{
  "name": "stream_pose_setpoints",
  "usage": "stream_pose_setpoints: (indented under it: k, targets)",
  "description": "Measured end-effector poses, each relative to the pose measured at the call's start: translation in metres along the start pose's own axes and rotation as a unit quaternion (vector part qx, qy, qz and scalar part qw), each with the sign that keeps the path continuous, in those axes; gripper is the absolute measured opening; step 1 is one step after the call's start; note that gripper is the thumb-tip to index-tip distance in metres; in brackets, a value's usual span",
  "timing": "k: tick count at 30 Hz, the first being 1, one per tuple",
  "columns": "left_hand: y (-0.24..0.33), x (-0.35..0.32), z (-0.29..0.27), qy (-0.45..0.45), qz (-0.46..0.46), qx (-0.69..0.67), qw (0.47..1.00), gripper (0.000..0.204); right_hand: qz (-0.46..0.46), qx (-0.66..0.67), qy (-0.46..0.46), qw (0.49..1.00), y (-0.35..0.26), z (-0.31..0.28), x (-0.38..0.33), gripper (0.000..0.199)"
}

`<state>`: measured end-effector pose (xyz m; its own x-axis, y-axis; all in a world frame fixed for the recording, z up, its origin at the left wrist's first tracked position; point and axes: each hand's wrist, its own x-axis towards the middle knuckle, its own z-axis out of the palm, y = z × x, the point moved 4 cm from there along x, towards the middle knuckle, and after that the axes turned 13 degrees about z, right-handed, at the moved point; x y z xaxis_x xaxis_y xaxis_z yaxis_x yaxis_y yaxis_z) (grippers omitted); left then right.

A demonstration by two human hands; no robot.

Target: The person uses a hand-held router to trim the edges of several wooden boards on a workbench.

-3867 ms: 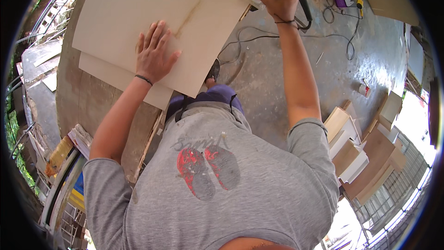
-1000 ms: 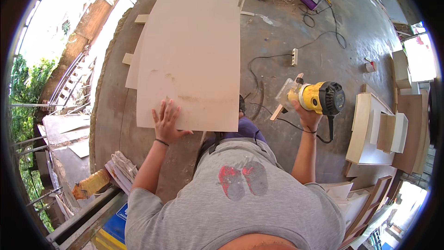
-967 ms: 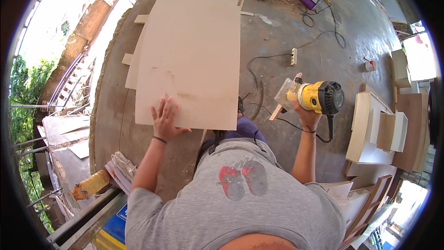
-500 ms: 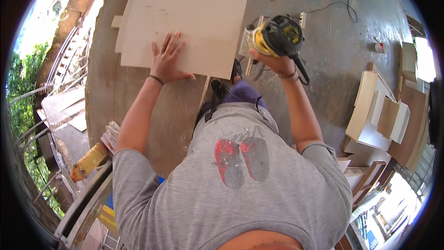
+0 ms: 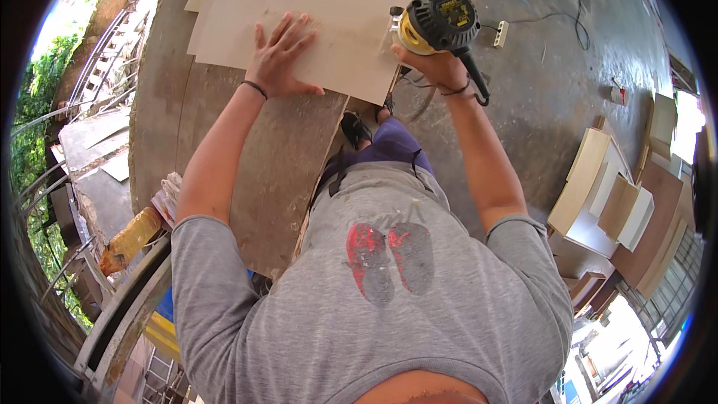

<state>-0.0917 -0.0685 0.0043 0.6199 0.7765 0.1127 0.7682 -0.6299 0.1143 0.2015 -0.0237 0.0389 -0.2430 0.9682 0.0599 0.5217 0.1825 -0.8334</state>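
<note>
Head view: left hand (image 5: 278,56) lies flat, fingers spread, pressing on the pale board (image 5: 321,7) near its front edge; it grasps nothing. Right hand (image 5: 436,67) is wrapped around the yellow-and-black router (image 5: 437,19), which sits at the board's right front corner. Board rests on a darker worktop (image 5: 277,157). Black cord (image 5: 523,22) trails across the concrete floor (image 5: 546,97).
</note>
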Motion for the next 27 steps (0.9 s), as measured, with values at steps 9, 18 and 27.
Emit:
stream_pose_setpoints:
  k: [9, 18, 27]
  targets:
    - [-0.002, 0.003, 0.001, 0.006, -0.005, -0.002, 1.0, 0.108, -0.008, 0.006, 0.042, 0.999, -0.009, 0.007, -0.002, 0.043]
    - [-0.003, 0.003, 0.003, 0.01, -0.015, 0.009, 1.0, 0.107, -0.005, -0.016, 0.035, 0.999, -0.011, 0.012, -0.008, 0.045]
    - [-0.002, 0.004, 0.003, 0.018, -0.014, 0.007, 1.0, 0.109, -0.02, -0.022, 0.012, 0.999, -0.021, 0.017, -0.024, 0.044]
